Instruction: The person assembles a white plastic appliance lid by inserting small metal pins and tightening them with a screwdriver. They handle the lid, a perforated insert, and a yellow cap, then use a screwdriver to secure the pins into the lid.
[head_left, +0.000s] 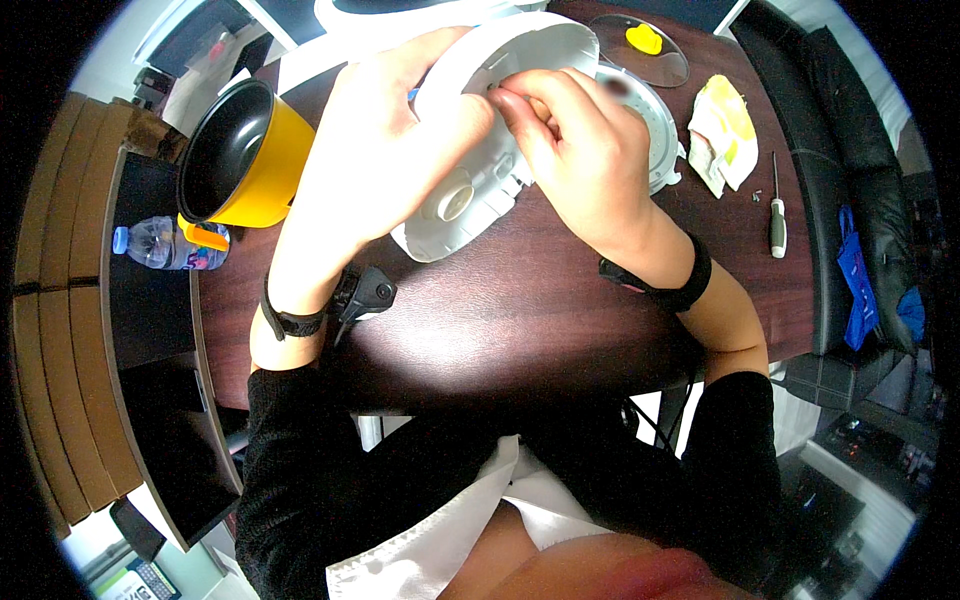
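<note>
A white plastic appliance housing with a hollow, ribbed inside is tilted up over the far middle of the table. My left hand is closed around its left side, the thumb lying across the inside. My right hand is inside the opening, with thumb and fingertips pinched together against the inner wall. Whatever is between those fingertips is too small or hidden to make out. Below my left hand shows a white curved plastic section with a round socket. A white round plate-like part lies behind my right hand.
At the left stand a yellow pot with a black interior and a plastic water bottle. Far right, a clear lid has a yellow knob. Nearby lie a yellow-and-white piece, tiny screws and a screwdriver. Black straps circle both wrists.
</note>
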